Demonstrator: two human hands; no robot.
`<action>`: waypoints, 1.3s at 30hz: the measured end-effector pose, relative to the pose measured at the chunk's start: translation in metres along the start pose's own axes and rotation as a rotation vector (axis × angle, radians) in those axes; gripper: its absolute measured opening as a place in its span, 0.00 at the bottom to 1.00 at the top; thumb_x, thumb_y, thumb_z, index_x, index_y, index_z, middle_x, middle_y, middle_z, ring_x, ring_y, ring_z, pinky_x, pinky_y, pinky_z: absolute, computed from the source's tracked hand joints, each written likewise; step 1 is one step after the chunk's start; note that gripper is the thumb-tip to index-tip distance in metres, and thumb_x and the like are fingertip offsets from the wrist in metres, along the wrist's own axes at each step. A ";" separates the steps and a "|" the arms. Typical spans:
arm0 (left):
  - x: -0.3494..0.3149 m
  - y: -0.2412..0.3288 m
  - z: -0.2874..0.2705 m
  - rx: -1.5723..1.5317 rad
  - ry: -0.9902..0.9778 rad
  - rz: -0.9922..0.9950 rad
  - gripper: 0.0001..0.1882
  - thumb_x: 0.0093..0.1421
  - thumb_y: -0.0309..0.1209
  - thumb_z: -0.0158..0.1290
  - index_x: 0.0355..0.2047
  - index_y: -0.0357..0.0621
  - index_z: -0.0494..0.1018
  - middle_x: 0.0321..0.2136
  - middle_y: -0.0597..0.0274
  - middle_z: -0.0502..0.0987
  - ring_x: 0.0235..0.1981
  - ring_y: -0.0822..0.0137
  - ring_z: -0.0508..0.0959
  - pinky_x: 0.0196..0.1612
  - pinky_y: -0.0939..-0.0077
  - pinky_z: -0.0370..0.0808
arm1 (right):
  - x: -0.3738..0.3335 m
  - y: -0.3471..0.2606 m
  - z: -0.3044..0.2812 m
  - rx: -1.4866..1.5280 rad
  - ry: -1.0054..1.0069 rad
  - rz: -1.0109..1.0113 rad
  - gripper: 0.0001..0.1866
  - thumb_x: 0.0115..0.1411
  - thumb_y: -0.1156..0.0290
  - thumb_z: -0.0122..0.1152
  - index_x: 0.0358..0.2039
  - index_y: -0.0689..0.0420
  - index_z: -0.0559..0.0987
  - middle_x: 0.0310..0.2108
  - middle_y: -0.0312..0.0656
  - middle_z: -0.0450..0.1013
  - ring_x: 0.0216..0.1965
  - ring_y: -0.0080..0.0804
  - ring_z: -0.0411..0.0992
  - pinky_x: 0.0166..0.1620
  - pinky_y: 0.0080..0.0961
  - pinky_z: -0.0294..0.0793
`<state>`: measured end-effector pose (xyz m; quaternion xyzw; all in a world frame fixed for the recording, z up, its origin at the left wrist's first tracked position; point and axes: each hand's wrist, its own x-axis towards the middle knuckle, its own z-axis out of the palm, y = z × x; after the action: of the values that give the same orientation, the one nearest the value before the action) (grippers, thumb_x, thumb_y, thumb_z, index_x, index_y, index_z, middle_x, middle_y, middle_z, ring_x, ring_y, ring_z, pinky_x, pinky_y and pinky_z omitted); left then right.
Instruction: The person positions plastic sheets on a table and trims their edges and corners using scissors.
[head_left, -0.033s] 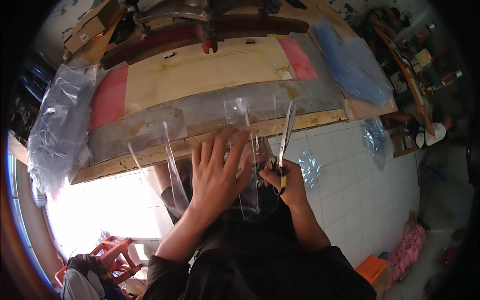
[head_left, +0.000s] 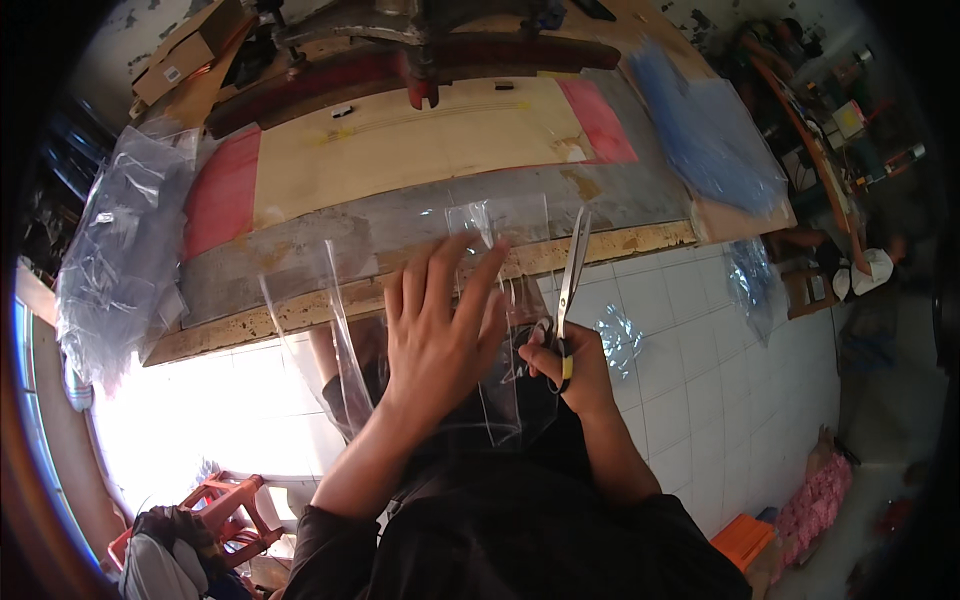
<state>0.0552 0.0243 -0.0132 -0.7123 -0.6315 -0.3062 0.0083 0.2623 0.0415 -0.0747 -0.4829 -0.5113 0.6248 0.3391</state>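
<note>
My left hand (head_left: 440, 325) lies over a clear plastic sheet or bag (head_left: 510, 405), its fingers stretched out and apart. The plastic drapes from the table edge down over my lap, with creases and folded edges showing to the left of the hand. In my right hand (head_left: 583, 370) is a pair of scissors (head_left: 570, 290) with black and yellow handles. Their blades point away from me, close together, past the table edge and beside the plastic. Fingers of the right hand are partly hidden behind the handles.
A press with a red bar (head_left: 500, 55) spans the worktable's back, before a tan sheet with pink ends (head_left: 400, 135). Clear plastic is piled at left (head_left: 125, 240), bluish plastic sheets (head_left: 705, 130) at right. A red stool (head_left: 235, 510) stands lower left. Another person (head_left: 865, 270) sits far right.
My left hand and the plastic beneath it have shifted very slightly. The right hand with the scissors stays almost where it was.
</note>
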 end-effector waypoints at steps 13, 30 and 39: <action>0.066 -0.032 0.001 -0.599 -0.149 -0.041 0.12 0.63 0.39 0.66 0.41 0.46 0.84 0.37 0.57 0.83 0.42 0.55 0.81 0.50 0.59 0.75 | -0.012 0.019 -0.017 0.095 -0.192 -0.060 0.14 0.59 0.69 0.79 0.35 0.60 0.80 0.29 0.33 0.77 0.27 0.16 0.73 0.31 0.16 0.70; 0.060 -0.040 0.022 -0.932 -0.121 -0.152 0.11 0.62 0.35 0.69 0.39 0.40 0.85 0.27 0.66 0.82 0.26 0.79 0.71 0.30 0.79 0.66 | 0.003 -0.004 -0.018 -0.074 -0.190 -0.118 0.35 0.59 0.41 0.75 0.46 0.62 0.77 0.35 0.33 0.74 0.36 0.19 0.72 0.41 0.19 0.72; 0.059 -0.036 0.023 -0.736 -0.076 -0.130 0.10 0.59 0.36 0.70 0.35 0.44 0.86 0.31 0.64 0.86 0.29 0.68 0.78 0.45 0.71 0.70 | 0.005 0.005 -0.014 -0.196 -0.031 -0.198 0.19 0.62 0.58 0.77 0.39 0.60 0.79 0.32 0.31 0.77 0.31 0.14 0.70 0.36 0.15 0.70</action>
<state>0.0334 0.0939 -0.0188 -0.6371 -0.5227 -0.4859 -0.2912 0.2745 0.0491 -0.0808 -0.4511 -0.6202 0.5428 0.3423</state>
